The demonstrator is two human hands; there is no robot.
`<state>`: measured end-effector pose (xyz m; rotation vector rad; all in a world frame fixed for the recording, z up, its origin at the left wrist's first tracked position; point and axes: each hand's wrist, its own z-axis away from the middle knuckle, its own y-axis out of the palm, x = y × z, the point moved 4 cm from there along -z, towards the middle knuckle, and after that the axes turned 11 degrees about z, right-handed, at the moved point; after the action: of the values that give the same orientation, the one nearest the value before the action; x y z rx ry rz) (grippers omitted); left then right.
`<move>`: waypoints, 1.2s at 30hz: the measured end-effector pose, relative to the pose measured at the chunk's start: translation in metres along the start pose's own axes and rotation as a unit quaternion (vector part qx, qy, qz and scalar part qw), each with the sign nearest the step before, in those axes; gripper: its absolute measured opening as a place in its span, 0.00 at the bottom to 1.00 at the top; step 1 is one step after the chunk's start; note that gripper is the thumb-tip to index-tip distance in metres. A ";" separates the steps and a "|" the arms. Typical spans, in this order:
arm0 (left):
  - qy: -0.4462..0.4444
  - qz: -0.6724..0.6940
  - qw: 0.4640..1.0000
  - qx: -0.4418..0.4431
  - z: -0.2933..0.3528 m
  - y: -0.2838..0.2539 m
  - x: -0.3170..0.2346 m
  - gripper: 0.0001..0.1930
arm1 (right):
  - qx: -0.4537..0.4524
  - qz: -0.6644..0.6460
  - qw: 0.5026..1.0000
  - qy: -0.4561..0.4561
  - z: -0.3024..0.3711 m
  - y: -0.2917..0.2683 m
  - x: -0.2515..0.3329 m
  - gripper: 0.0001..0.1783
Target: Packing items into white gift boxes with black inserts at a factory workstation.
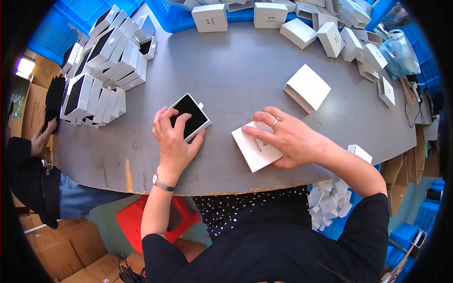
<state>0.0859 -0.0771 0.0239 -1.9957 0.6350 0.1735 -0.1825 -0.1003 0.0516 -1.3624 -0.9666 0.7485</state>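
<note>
My left hand (172, 134) grips a small white box drawer (206, 123) lined in black. Its fingers reach over the black lining, and the thumb lies at the near side. A small pale tab sticks out from the drawer's far edge. To the right, my right hand (288, 137) is closed around a white box sleeve (252, 151) with dark print on its top; the thumb is partly hidden beneath. The drawer and the sleeve are apart. Beyond my right hand, another white box sleeve (309, 87) lies on the grey table (217, 70), its open end facing me.
Stacked black-lined drawers (101, 61) stand at the left. White sleeves (330, 40) lie scattered along the back right, by a blue crate (165, 16). More white pieces (328, 203) fill a crate below the front edge. A red stool (134, 221) and another person (33, 174) are at the left.
</note>
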 end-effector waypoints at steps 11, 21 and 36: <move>-0.068 0.031 0.996 0.043 0.006 0.018 -0.048 0.40 | -0.124 -0.013 0.975 0.184 -0.003 0.016 0.006 0.54; 0.022 0.084 0.948 0.307 -0.014 -0.025 -0.046 0.47 | -0.084 -0.019 0.985 0.152 0.014 0.006 -0.030 0.55; 0.032 0.150 0.974 0.166 -0.004 0.030 -0.092 0.50 | -0.094 -0.066 0.982 0.152 0.056 0.005 -0.019 0.57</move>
<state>-0.0079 -0.0588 0.0374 -1.5825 0.9433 0.1720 -0.2400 -0.0915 0.0420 -1.5089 -0.8892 0.3409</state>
